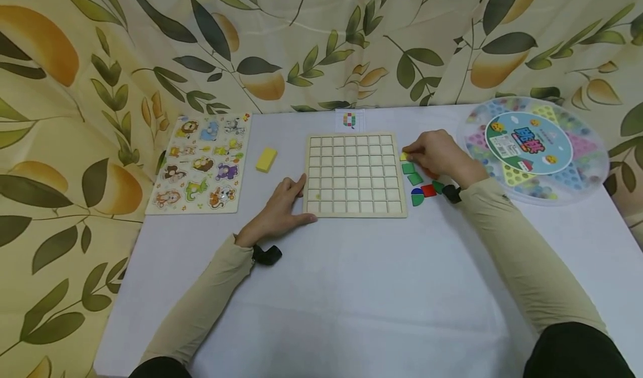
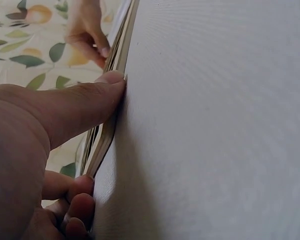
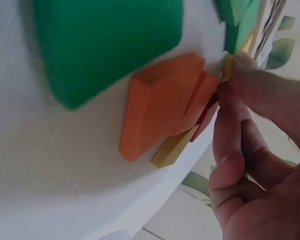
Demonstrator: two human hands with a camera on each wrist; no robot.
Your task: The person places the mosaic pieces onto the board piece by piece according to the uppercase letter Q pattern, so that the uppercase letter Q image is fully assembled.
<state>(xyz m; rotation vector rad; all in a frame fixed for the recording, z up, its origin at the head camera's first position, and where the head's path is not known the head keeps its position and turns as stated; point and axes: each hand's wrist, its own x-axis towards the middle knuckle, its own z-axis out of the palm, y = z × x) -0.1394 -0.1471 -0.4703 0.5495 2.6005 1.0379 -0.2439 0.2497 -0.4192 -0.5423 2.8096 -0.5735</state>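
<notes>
Thumb and fingertips of the right hand [image 1: 439, 153] are pinched on a small yellow tile [image 3: 227, 67], just beside the right edge of the wooden grid board [image 1: 355, 175]. Nothing is clasped by the left hand [image 1: 278, 210]; the board's near-left corner is braced by a straight thumb and extended forefinger. Trouble from here? With so little to hold, the tile could be dropped if the pinch is eased, and the closely packed green tiles [image 1: 414, 178] or orange tiles [image 3: 160, 110] could be knocked askew by the knuckles. If that corner is pushed too hard, the board might be slid across the white cloth [image 1: 377, 288]. Behind the board, a small pattern card [image 1: 349, 120] is seen, no words made out. Out right, a clear round case [image 1: 600, 177] is topped by a blue label [image 1: 555, 143]: bold characters are printed there, too blurred to be read, beside a barcode-like white patch [image 1: 500, 142].
</notes>
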